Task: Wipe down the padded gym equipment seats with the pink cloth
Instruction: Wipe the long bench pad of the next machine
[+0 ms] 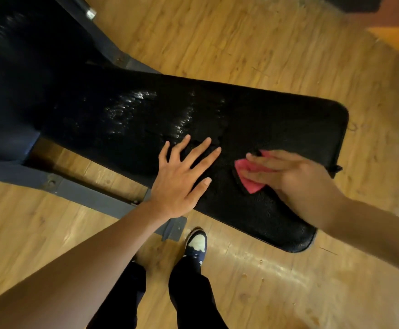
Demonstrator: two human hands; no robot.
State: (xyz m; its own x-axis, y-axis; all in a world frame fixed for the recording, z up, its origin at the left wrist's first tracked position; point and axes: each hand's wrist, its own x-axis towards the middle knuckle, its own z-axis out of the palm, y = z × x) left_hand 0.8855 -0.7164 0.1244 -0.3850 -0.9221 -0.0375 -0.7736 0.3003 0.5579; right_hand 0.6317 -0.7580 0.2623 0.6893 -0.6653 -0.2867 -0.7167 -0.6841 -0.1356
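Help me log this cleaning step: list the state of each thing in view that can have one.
Seat pad: black, flat, wet streaks shining on its far left part.
Pink cloth: crumpled, pressed flat on the seat pad under the right hand.
Right hand: fingers straight, on the cloth, blurred.
Left hand: fingers spread, flat on the seat pad, holding nothing.

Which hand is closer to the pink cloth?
Right. The right hand presses flat on the pink cloth. The left hand rests on the black pad beside it, not touching the cloth.
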